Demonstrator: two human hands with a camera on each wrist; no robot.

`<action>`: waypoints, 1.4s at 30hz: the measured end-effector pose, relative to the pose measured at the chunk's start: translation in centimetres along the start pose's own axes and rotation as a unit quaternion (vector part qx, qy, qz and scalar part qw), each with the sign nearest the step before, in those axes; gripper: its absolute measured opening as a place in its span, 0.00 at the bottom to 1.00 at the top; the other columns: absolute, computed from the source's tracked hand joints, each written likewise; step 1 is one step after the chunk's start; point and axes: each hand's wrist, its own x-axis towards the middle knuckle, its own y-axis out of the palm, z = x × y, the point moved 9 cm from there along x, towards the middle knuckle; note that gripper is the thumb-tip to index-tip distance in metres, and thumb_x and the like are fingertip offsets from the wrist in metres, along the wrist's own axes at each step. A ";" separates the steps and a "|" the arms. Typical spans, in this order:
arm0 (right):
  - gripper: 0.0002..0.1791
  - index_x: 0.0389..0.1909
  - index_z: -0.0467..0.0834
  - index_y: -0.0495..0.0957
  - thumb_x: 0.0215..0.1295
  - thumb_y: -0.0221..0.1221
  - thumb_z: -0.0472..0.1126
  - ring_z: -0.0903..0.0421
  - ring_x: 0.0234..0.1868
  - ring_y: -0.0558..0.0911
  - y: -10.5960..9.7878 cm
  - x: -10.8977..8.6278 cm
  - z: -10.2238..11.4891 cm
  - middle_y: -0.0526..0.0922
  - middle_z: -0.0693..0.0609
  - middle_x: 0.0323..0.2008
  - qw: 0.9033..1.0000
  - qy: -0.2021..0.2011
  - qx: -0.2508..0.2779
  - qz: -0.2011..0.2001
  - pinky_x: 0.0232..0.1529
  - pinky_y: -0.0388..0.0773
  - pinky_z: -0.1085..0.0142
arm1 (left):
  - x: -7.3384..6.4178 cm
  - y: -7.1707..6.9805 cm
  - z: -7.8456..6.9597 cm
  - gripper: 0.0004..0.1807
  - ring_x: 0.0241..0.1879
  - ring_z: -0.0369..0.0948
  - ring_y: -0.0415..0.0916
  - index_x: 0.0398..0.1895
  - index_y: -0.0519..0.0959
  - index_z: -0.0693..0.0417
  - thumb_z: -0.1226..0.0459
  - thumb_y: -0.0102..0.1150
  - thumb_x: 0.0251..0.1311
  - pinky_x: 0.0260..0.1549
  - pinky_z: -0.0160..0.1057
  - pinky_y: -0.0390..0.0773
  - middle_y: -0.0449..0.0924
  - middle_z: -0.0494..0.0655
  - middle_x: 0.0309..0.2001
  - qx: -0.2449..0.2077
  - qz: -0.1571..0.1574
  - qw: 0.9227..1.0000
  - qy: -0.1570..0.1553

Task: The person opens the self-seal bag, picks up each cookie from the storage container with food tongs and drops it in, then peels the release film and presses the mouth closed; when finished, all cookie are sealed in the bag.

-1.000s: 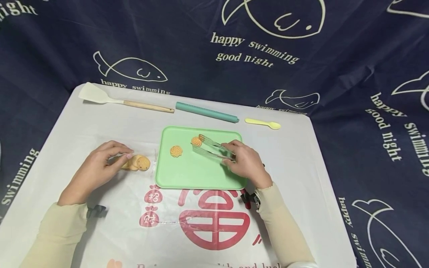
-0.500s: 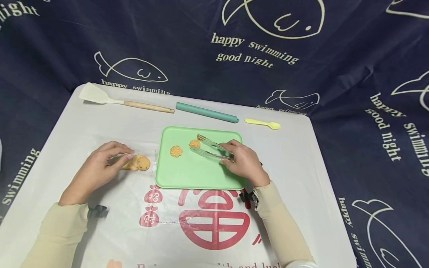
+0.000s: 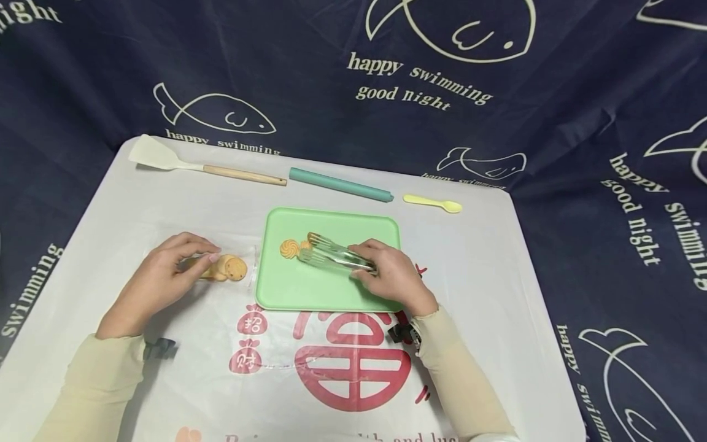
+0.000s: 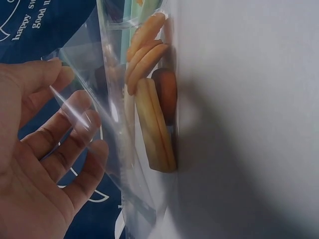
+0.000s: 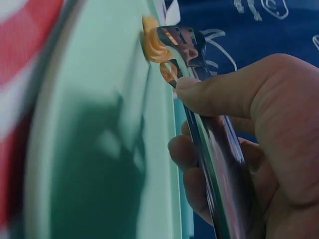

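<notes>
My left hand (image 3: 157, 279) pinches the edge of a clear plastic bag (image 4: 110, 129) between thumb and forefinger, holding its film up. Several cookies (image 4: 154, 127) lie inside, including a long one and round ones. My right hand (image 3: 389, 273) grips slotted metal tongs (image 3: 337, 256) over the green tray (image 3: 331, 294). Between the tongs' tips is an orange swirl cookie (image 4: 145, 30) in the bag's row, and a swirl cookie (image 5: 168, 72) in the right wrist view. A second swirl cookie (image 3: 289, 248) lies on the tray, right beside the tips.
Along the table's back lie a white spatula (image 3: 157, 155) with a wooden handle, a teal stick (image 3: 341, 185) and a yellow spoon (image 3: 432, 203). A clear sheet with red print (image 3: 353, 377) covers the table's front. Dark blue fabric (image 3: 309, 73) hangs behind.
My right hand has moved left with the tongs, whose arms have drawn closer together around one swirl cookie, bringing it beside the other. My left hand has stayed still.
</notes>
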 end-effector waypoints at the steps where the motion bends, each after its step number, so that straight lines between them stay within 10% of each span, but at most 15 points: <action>1: 0.25 0.62 0.48 0.81 0.63 0.70 0.45 0.61 0.39 0.78 0.3 0.1 0.5 0.82 0.57 0.51 1.000 -0.008 0.001 0.003 0.38 0.79 0.59 | 0.0 0.0 0.0 0.04 0.50 0.42 0.77 0.41 0.88 0.51 0.63 0.67 0.67 0.51 0.41 0.70 0.81 0.38 0.45 0.001 0.000 1.000 0.001; 16: 0.23 0.64 0.50 0.79 0.69 0.64 0.46 0.66 0.34 0.76 4.5 4.2 8.5 0.81 0.57 0.53 0.994 -0.097 -0.001 0.053 0.36 0.76 0.68 | 0.0 -0.2 0.0 0.08 0.51 0.47 0.76 0.44 0.87 0.53 0.60 0.65 0.69 0.50 0.54 0.73 0.80 0.42 0.47 -0.004 0.011 1.000 -0.018; 42: 0.25 0.64 0.50 0.79 0.66 0.66 0.44 0.66 0.30 0.74 3.5 4.4 9.8 0.77 0.59 0.50 0.986 -0.107 -0.079 0.106 0.30 0.75 0.68 | -0.3 -0.4 -0.1 0.06 0.49 0.40 0.75 0.43 0.87 0.51 0.60 0.65 0.70 0.46 0.43 0.71 0.80 0.39 0.46 -0.006 0.005 1.000 -0.009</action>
